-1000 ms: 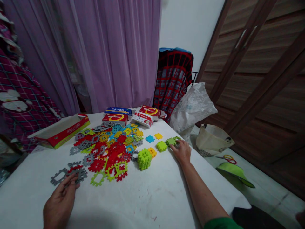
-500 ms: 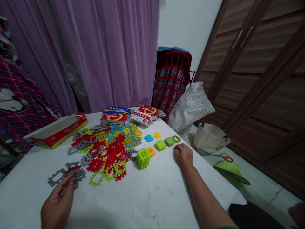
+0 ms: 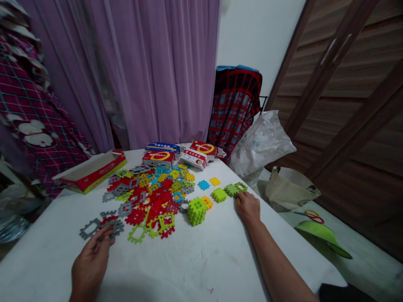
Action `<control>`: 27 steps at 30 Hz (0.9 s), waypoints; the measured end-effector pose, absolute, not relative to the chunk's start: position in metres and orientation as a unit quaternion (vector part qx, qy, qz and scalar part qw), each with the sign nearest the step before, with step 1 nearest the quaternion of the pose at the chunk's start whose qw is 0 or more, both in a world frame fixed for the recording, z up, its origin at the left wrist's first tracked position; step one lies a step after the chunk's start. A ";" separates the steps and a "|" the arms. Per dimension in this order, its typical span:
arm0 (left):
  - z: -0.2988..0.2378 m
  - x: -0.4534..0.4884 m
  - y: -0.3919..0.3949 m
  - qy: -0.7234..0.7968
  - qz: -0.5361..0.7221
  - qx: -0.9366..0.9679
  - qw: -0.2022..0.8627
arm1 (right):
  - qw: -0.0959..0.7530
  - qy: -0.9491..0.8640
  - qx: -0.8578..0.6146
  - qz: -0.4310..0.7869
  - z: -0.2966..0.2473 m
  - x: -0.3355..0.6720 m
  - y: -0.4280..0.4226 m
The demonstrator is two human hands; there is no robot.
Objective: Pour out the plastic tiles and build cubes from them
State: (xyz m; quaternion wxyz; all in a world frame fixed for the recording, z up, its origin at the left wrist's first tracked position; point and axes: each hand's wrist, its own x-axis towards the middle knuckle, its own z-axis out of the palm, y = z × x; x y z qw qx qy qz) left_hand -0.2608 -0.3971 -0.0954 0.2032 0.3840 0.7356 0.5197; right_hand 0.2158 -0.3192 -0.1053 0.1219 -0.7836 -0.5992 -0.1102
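My left hand (image 3: 92,261) is low on the left, with its thumb and fingers closed at the near edge of a grey interlocking plastic piece (image 3: 117,227). Another grey frame piece (image 3: 90,228) lies beside it. My right hand (image 3: 248,207) rests on the table with curled fingers, right beside a green piece (image 3: 232,190); the inside of the fist is hidden. A stack of lime green pieces (image 3: 197,211) stands between my hands, close to a yellow piece (image 3: 207,202). A single lime green piece (image 3: 219,194) lies nearer my right hand.
A heap of mixed pieces (image 3: 157,197) spreads over the white table (image 3: 176,268). An open red box (image 3: 103,172) stands at left; small red boxes (image 3: 159,158) and a blue one (image 3: 162,147) are at the back. Beyond the right edge, a bag (image 3: 291,188) and scissors (image 3: 311,216) are on the floor.
The view has turned slightly left, so everything appears shifted right. My right hand has come a little closer to the green pieces. My left hand keeps its place at the grey piece.
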 end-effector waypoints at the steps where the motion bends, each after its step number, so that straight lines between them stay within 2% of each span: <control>1: -0.097 -0.261 -0.397 0.731 0.526 0.382 0.206 | 0.127 -0.600 -0.782 -0.111 -0.108 0.217 -0.319; 4: -0.101 -0.263 -0.397 0.716 0.541 0.388 0.209 | 0.160 -0.589 -0.784 -0.115 -0.118 0.225 -0.317; 8: -0.102 -0.262 -0.389 0.704 0.545 0.415 0.187 | 0.248 -0.561 -0.784 -0.091 -0.133 0.234 -0.314; 13: -0.091 -0.250 -0.359 0.702 0.491 0.497 0.139 | 0.341 -0.546 -0.759 -0.092 -0.137 0.229 -0.313; 21: -0.065 -0.208 -0.291 0.640 0.335 0.685 0.100 | 0.372 -0.618 -0.681 -0.131 -0.133 0.211 -0.310; 27: -0.047 -0.182 -0.236 0.681 0.182 0.702 0.096 | 0.401 -0.649 -0.624 -0.168 -0.141 0.217 -0.305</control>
